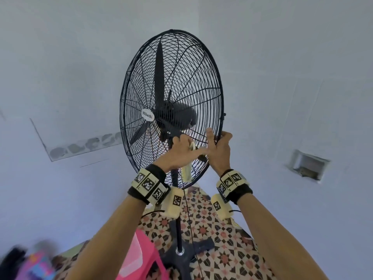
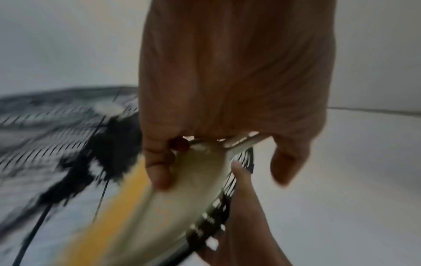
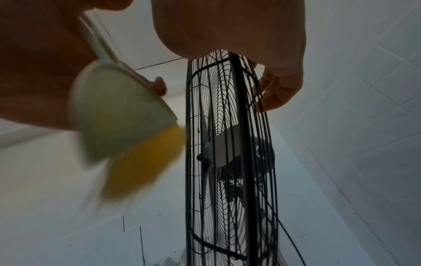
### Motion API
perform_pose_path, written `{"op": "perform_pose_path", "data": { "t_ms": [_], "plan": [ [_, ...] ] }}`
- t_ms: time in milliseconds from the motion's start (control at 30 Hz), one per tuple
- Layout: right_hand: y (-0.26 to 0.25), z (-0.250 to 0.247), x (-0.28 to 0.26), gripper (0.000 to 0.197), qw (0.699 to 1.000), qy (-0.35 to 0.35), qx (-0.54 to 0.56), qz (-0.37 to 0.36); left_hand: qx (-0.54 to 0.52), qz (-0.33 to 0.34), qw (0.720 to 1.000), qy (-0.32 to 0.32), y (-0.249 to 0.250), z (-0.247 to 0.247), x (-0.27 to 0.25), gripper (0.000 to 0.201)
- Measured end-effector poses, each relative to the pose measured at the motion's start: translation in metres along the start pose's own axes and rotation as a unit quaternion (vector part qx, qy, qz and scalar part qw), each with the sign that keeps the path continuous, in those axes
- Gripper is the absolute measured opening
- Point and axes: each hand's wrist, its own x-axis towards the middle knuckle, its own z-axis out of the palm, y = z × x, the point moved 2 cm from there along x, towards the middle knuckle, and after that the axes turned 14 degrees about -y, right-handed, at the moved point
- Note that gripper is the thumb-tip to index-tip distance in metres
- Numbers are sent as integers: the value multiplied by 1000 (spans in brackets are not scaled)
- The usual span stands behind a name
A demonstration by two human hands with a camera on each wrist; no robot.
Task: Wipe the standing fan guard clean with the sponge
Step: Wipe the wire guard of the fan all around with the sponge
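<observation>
L hand (image 1: 177, 152) gripped sponge (image 3: 127, 129) by guard (image 1: 171, 81) lower front | R hand (image 1: 221, 148) clamped on rim | we judged: keep rim braced, press lightly w/ long strokes along wires, avoid snagging foam

L hand (image 2: 227, 90) grips pale/yellow sponge (image 2: 173, 201) w/ curled fingers, beside blurred black fan guard (image 2: 52, 126).

"Mikachi" on white oval badge (image 1: 148, 115), fan guard (image 1: 171, 110) centre.
</observation>
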Motion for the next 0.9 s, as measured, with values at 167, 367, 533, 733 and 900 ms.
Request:
{"op": "perform_pose_path", "data": {
  "t_ms": [167,367,533,733,900],
  "plan": [
    [-3,2,3,67,1000,-1,-7,5,-117,36,981,150,-17,0,-2,17],
    [-24,13,-29,80,992,28,-50,-108,-169,120,938,279,4,-24,-15,46],
    [-25,18,-46,36,955,13,-155,-252,-188,123,936,273,5,-24,-16,63],
    [-13,2,-41,12,955,18,-154,-253,164,194,964,79,2,-38,-19,22],
    [-9,-12,-39,58,969,-9,-41,-242,397,162,874,229,14,-48,-23,25]
  ]
}}
